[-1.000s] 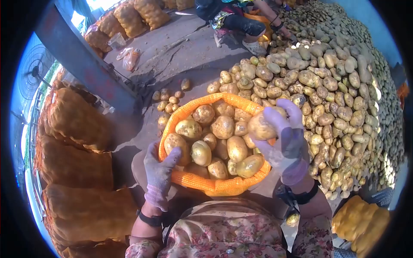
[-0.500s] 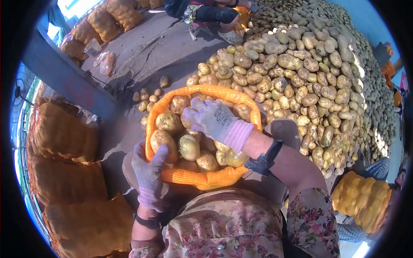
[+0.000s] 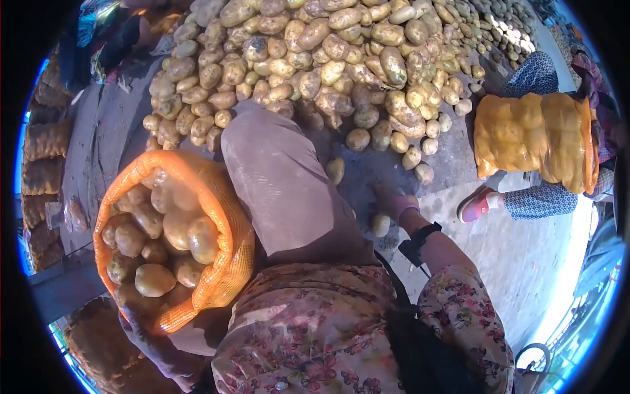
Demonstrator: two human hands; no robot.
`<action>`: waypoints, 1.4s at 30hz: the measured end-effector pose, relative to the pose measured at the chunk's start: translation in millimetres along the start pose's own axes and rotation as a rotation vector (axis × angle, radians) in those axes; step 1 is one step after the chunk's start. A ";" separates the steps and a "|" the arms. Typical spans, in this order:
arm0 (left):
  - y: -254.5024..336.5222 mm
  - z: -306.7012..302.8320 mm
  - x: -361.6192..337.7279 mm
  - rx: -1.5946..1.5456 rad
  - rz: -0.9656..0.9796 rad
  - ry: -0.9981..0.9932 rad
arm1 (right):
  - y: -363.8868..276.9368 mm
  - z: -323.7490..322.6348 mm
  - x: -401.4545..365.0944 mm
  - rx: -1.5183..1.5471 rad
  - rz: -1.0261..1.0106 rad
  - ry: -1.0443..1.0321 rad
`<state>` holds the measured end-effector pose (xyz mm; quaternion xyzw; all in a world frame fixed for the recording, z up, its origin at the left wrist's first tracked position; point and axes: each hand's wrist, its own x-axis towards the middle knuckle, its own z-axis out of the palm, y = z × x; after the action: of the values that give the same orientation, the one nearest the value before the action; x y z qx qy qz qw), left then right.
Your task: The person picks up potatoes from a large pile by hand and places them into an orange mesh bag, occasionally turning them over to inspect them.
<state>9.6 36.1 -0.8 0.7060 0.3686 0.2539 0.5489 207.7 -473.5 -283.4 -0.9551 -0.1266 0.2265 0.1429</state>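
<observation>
My right hand (image 3: 395,202), in a pale purple glove, reaches down low over the floor beside my right leg. Its fingers are dark and blurred, so their grip does not show. One loose potato (image 3: 380,225) lies just below it, another potato (image 3: 335,171) up to its left. At the left, an orange mesh sack (image 3: 226,262) stands with its mouth wide, holding several large potatoes (image 3: 155,280). A shaded purple-grey shape at the sack's lower left edge could be my left hand, but I cannot make out fingers there.
A big heap of potatoes (image 3: 315,39) spreads across the far side. To the right stands a filled orange sack (image 3: 525,138), with another person's shoe (image 3: 479,203) and patterned trouser leg (image 3: 541,202) by it. Filled sacks (image 3: 49,141) line the left.
The view has swung to the right, so the sack now appears at the left. My right hand has left the potatoes in the sack and gone down toward the floor.
</observation>
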 end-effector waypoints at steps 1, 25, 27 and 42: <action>-6.5 -7.7 1.4 0.030 0.025 -0.014 | -1.0 13.1 -23.0 0.064 0.098 -0.234; 15.6 26.3 -14.7 -0.106 -0.034 0.190 | -387.9 -186.6 31.1 -0.080 -1.296 0.184; 14.5 28.0 -13.9 -0.133 -0.002 0.214 | -410.5 -172.2 41.5 -0.127 -1.212 0.040; 5.1 13.2 -13.7 -0.010 0.008 0.101 | -82.5 -120.1 71.8 0.404 -0.039 0.627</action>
<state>12.7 16.8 1.2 0.6907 0.3919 0.2934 0.5322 311.4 -400.8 -181.7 -0.9280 -0.0478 -0.0594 0.3648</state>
